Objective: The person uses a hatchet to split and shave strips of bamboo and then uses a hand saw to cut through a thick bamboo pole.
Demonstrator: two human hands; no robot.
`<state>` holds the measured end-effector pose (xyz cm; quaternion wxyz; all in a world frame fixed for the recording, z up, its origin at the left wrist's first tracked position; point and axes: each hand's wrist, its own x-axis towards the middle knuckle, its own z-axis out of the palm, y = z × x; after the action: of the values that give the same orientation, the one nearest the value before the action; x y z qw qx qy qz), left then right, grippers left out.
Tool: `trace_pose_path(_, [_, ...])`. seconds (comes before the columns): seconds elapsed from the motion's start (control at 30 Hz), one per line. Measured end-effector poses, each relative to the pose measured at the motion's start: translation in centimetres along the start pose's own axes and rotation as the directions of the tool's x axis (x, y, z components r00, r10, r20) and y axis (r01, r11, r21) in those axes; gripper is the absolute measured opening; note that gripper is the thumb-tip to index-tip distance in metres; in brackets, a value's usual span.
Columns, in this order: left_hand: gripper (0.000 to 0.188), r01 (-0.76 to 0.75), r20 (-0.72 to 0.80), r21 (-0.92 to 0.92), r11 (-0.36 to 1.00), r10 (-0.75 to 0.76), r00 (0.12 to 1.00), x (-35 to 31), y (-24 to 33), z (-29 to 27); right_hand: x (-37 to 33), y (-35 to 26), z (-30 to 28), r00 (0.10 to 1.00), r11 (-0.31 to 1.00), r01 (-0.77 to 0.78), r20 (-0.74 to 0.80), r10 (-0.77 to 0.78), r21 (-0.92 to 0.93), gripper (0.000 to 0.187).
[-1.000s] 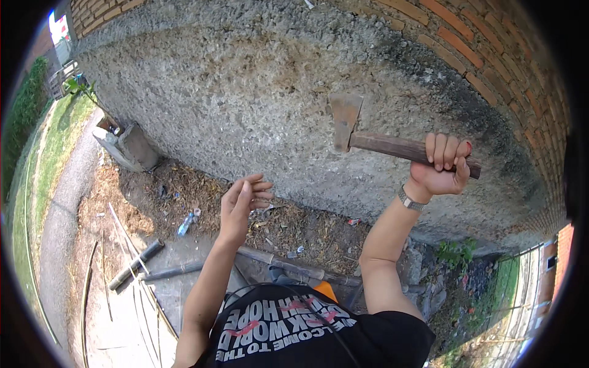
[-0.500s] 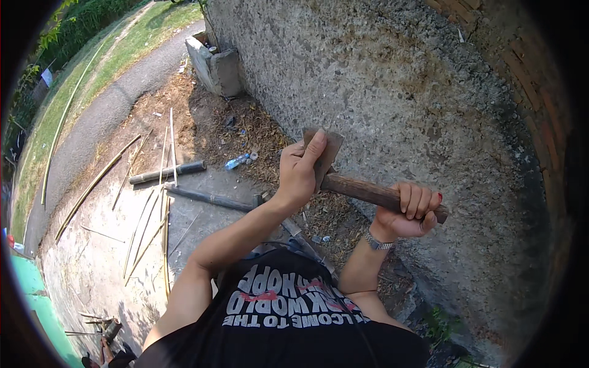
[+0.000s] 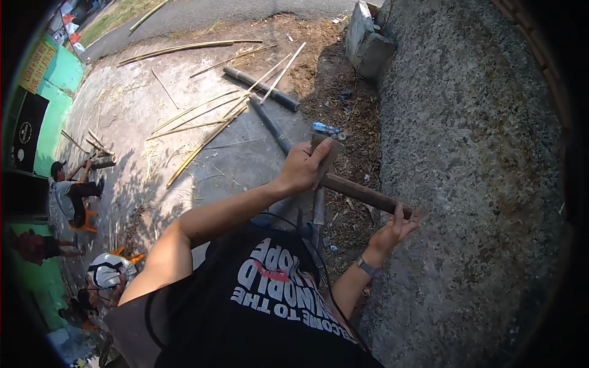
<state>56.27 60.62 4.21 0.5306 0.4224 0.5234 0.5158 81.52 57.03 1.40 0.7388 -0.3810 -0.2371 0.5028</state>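
Note:
My left hand [image 3: 302, 168] is closed around the head of a hatchet [image 3: 362, 193], with the thumb pressed on the flat, broad metal blade. The hatchet's brown wooden handle slopes down to the right. At the handle's far end, my right hand [image 3: 388, 236] has its fingers loosened and stretched out, touching the wood but not wrapped around it. A metal watch sits on my right wrist. Both hands are in front of my black shirt, close to a rough concrete wall [image 3: 472, 172] on the right.
Dark poles [image 3: 270, 126] and thin bamboo strips [image 3: 208, 147] lie on the ground ahead. A blue plastic bottle [image 3: 325, 128] lies beyond my left hand. At the left, a person [image 3: 73, 196] sits on an orange stool, with other people nearer. A concrete block [image 3: 368, 46] stands by the wall.
My view has swung left, bringing people and green walls into sight. My right hand has loosened from the handle and its fingers have straightened. My left hand still grips the hatchet head.

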Motion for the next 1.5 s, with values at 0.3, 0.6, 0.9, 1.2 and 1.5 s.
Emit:
trace_pose_path(0.3, [0.05, 0.369, -0.222, 0.06, 0.928, -0.348, 0.911, -6.9, -8.8, -15.0, -5.9, 15.3, 4.3, 0.532, 0.206, 0.768, 0.784, 0.32, -0.606, 0.045])
trace_pose_path(0.6, [0.056, 0.24, -0.253, -0.385, 0.891, -0.352, 0.901, -10.4, -13.3, -40.5, -14.5, 24.3, 16.3, 0.324, 0.484, -0.824, 0.456, 0.829, -0.294, 0.022])
trace_pose_path(0.9, [0.034, 0.158, -0.736, -0.101, 0.982, -0.181, 0.652, -20.5, -19.4, -62.4, -12.6, 35.5, 23.0, 0.935, 0.967, 0.038, 0.351, 0.055, -0.251, 0.032])
trace_pose_path(1.2, [0.04, 0.723, -0.535, 0.521, 0.454, -0.486, 0.691, -28.9, -40.1, -70.9, -6.8, 54.3, 6.7, 0.482, -0.504, -0.358, -0.618, 0.621, -0.786, 0.018])
trace_pose_path(1.5, [0.044, 0.92, -0.562, 0.029, 0.39, -0.755, 0.337, -22.6, -39.3, -75.2, -22.0, 61.9, -0.2, 0.266, -0.826, -0.016, -0.798, 0.54, -0.564, 0.053])
